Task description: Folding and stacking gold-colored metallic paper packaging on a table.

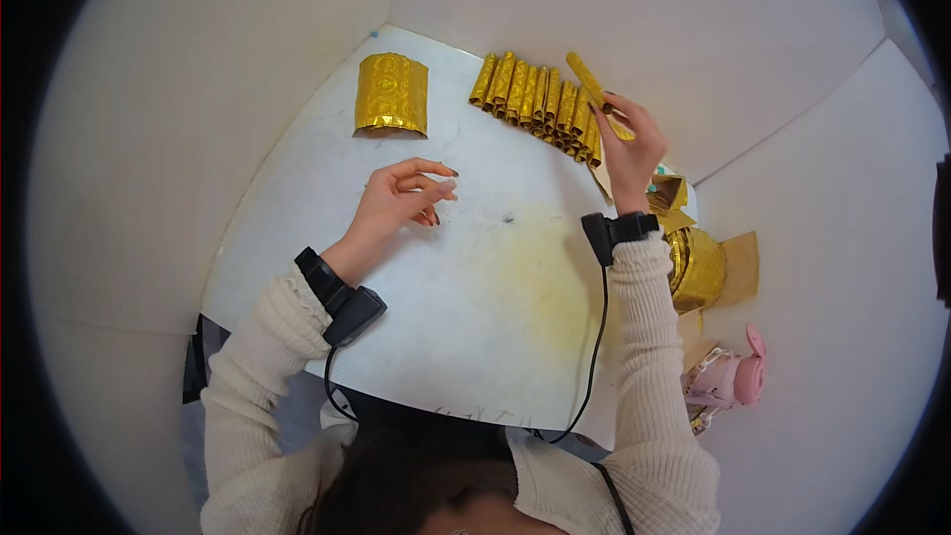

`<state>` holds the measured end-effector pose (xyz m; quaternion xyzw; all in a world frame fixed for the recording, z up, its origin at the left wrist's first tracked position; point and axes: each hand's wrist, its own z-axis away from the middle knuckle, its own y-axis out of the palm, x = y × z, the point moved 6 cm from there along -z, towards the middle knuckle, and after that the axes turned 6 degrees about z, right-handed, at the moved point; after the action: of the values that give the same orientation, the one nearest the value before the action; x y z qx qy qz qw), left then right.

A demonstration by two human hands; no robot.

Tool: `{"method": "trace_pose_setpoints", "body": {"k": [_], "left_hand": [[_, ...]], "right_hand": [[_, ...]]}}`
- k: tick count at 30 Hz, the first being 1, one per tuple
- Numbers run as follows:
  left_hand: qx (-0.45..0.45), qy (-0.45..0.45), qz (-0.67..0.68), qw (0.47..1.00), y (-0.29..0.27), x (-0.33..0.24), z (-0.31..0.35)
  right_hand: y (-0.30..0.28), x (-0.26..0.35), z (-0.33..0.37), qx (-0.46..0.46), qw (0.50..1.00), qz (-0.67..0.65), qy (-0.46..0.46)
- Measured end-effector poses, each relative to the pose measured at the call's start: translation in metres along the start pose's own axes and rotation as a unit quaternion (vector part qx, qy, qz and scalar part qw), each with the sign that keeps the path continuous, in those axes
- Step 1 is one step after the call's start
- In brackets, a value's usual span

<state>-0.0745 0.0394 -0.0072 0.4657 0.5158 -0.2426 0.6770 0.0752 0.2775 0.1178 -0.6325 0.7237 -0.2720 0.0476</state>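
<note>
At the far right of the white table point(475, 267), my right hand point(636, 144) pinches a gold paper roll point(584, 76). The roll tilts above the right end of a pile of similar gold rolls point(530, 89), which lie side by side in layers. My left hand point(401, 194) hovers over the middle of the table, holding nothing, its fingers loosely curved and apart. Beyond that hand, at the far left, is a slightly arched stack of embossed gold paper sheets point(391, 94).
Right of my right forearm sit a bundle of gold paper point(699, 267) and a brown paper piece point(741, 265). A pink bottle point(748, 378) with a chain stands nearer. Pale walls surround the table. Black cables run from bands on both wrists.
</note>
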Motion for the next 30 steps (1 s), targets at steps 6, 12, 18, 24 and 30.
{"method": "trace_pose_setpoints", "body": {"k": [6, 12, 18, 24, 30], "left_hand": [[0.040, 0.003, -0.027, 0.999, 0.006, 0.006, -0.004], [0.037, 0.007, -0.026, 0.999, 0.003, 0.010, -0.001], [-0.101, 0.169, -0.088, 0.976, -0.025, -0.011, -0.016], [-0.285, 0.406, -0.597, 0.631, -0.041, -0.052, -0.038], [-0.174, 0.284, -0.404, 0.852, -0.068, -0.027, -0.068]], "right_hand": [[0.042, -0.030, 0.014, 0.069, 0.989, 0.132, -0.005], [0.050, -0.028, 0.025, 0.138, 0.976, 0.168, 0.025], [0.010, -0.066, 0.030, 0.045, 0.992, 0.045, 0.113], [-0.002, -0.083, 0.079, -0.023, 0.960, -0.062, 0.272], [0.011, -0.038, 0.095, -0.024, 0.906, -0.281, 0.316]]}}
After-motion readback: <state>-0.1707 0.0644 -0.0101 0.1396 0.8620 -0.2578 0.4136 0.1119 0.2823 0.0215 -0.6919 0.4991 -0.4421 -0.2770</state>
